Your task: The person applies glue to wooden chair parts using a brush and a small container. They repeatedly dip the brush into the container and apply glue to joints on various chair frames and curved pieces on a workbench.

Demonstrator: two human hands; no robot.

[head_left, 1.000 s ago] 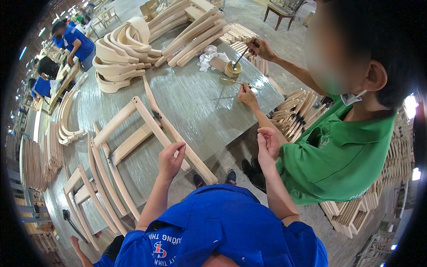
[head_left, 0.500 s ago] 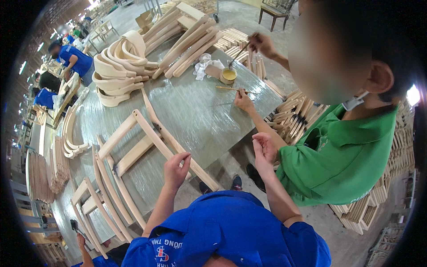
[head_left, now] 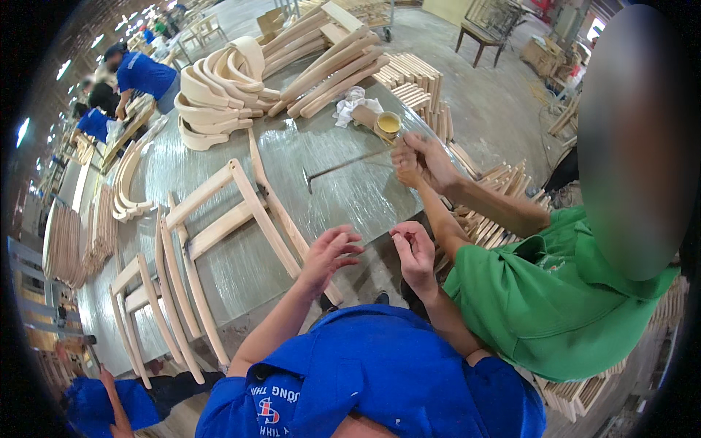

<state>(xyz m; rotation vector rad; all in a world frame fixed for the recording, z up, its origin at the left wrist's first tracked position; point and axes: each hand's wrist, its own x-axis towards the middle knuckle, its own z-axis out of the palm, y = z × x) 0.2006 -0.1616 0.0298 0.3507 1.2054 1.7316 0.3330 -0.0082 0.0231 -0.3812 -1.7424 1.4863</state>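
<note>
My left hand (head_left: 332, 257) is raised in front of my chest, its fingers apart and slightly bent, with nothing in it. Close by, my right hand (head_left: 415, 254) has its fingers curled and the fingertips together; anything between them is too small to make out. Neither hand touches the pale wooden chair frame (head_left: 263, 219), which lies on the plastic-covered table (head_left: 328, 212) just beyond my left hand. At my right, a co-worker in green has both hands (head_left: 420, 164) together, with a thin rod with a bent dark end (head_left: 312, 179) sticking out over the table.
A cup of yellow liquid (head_left: 388, 123) stands beside a white cloth (head_left: 356, 106). Curved wooden parts (head_left: 212, 102) and straight pieces (head_left: 328, 69) are stacked at the far side. A second chair frame (head_left: 146, 306) lies at left. Another person's arm (head_left: 113, 398) reaches in at lower left.
My right hand has come in toward my left, its fingers now curled together; my left has moved right and opened its fingers. The co-worker's hands, apart before, have come together, away from the cup.
</note>
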